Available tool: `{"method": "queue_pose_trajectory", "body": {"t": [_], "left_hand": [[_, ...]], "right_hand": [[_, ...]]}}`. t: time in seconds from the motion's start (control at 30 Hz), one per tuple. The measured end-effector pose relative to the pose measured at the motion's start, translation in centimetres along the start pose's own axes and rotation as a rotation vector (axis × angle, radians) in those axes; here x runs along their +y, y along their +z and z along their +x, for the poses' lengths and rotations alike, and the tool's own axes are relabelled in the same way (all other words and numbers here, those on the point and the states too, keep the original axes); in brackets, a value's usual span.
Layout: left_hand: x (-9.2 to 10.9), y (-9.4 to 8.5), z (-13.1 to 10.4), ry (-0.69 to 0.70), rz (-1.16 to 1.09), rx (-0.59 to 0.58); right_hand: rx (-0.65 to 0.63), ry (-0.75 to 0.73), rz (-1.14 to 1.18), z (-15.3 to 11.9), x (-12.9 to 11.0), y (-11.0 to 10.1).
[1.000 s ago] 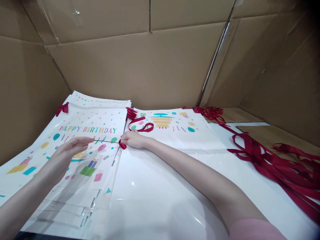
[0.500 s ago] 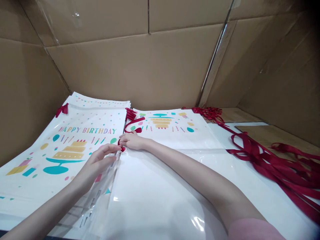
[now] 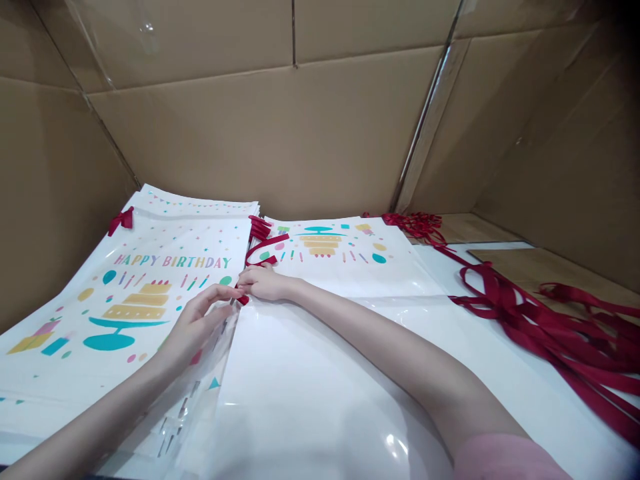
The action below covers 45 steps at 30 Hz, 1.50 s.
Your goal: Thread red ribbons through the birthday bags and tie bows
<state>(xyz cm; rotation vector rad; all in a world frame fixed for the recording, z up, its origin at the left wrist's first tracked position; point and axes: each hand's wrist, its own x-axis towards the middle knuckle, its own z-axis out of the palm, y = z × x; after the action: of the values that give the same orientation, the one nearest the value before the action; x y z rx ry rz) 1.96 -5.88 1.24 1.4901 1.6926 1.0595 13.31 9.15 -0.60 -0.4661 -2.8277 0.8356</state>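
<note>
My left hand [image 3: 207, 317] and my right hand [image 3: 263, 282] meet at the left edge of a white printed sheet [image 3: 320, 360] with a glossy surface. Between their fingertips is a red ribbon [image 3: 242, 299], pinched by both. Part of the ribbon lies in a loop just beyond my right hand. The sheet's far end is folded over and shows an upside-down cake print. Left of my hands lies a stack of "Happy Birthday" sheets [image 3: 150, 233], with a red bow [image 3: 121, 220] at its far left corner and more red ribbon [image 3: 259, 229] at its right corner.
Loose red ribbons [image 3: 530, 313] spread over the right side, and a further bunch [image 3: 415, 223] lies beyond the folded sheet. Brown cardboard walls [image 3: 260, 140] stand behind and to both sides. Flat cardboard [image 3: 565, 267] lies at the far right.
The hands stay at the same spot, their fingertips slightly closer around the ribbon. The ribbon loop beyond my right hand has shifted a little. The whole view has drifted slightly.
</note>
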Motion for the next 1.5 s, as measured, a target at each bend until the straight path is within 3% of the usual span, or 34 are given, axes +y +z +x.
{"method": "queue_pose_trajectory", "body": {"t": [0.13, 0.33, 0.43, 0.53, 0.63, 0.7, 0.77, 0.83, 0.9, 1.0, 1.13, 1.23, 1.37, 1.5], "left_hand": [[-1.2, -0.6, 1.3, 0.127, 0.229, 0.032], [-2.0, -2.6, 2.3, 0.266, 0.615, -0.103], [-1.4, -4.5, 2.3, 0.337, 0.829, -0.197], [-1.4, -7.5, 2.7, 0.307, 0.893, -0.221], [-2.9, -12.0, 3.5, 0.261, 0.933, -0.130], [-4.5, -15.2, 4.0, 0.247, 1.072, -0.058], [-6.0, -17.8, 4.2, 0.189, 1.253, 0.109], [-7.0, -18.9, 3.9, 0.175, 1.400, 0.258], [-7.3, -18.3, 3.5, 0.213, 1.445, 0.329], [-6.4, -14.8, 3.0, 0.332, 1.344, 0.271], [-3.4, -9.2, 2.4, 0.582, 1.147, 0.193], [-0.9, -6.3, 1.8, 0.725, 1.013, 0.157], [0.9, -4.0, 0.8, 0.792, 0.873, 0.089], [1.2, -2.3, 0.2, 0.784, 0.784, -0.089]], "right_hand": [[0.017, 0.006, -0.010, 0.0, 0.0, 0.2], [0.045, -0.005, 0.002, -0.1, -0.2, 0.4], [0.052, 0.018, 0.004, -0.2, -0.4, 0.3], [0.057, 0.022, 0.036, -0.2, -0.4, 0.3], [0.057, 0.013, 0.048, -0.1, -0.3, 0.4], [0.049, 0.008, 0.051, 0.0, -0.2, 0.5], [0.049, 0.006, 0.047, 0.0, -0.1, 0.7], [0.056, 0.004, 0.027, 0.1, 0.0, 0.8], [0.057, 0.001, 0.000, 0.1, 0.1, 0.9], [0.062, -0.011, -0.041, 0.0, 0.1, 1.1], [0.093, -0.007, -0.100, -0.1, -0.1, 1.2], [0.150, -0.012, -0.161, 0.1, -0.5, 0.9], [0.193, -0.022, -0.231, 1.5, -1.6, 0.6], [0.287, -0.040, -0.219, 2.9, -2.8, 0.9]]}}
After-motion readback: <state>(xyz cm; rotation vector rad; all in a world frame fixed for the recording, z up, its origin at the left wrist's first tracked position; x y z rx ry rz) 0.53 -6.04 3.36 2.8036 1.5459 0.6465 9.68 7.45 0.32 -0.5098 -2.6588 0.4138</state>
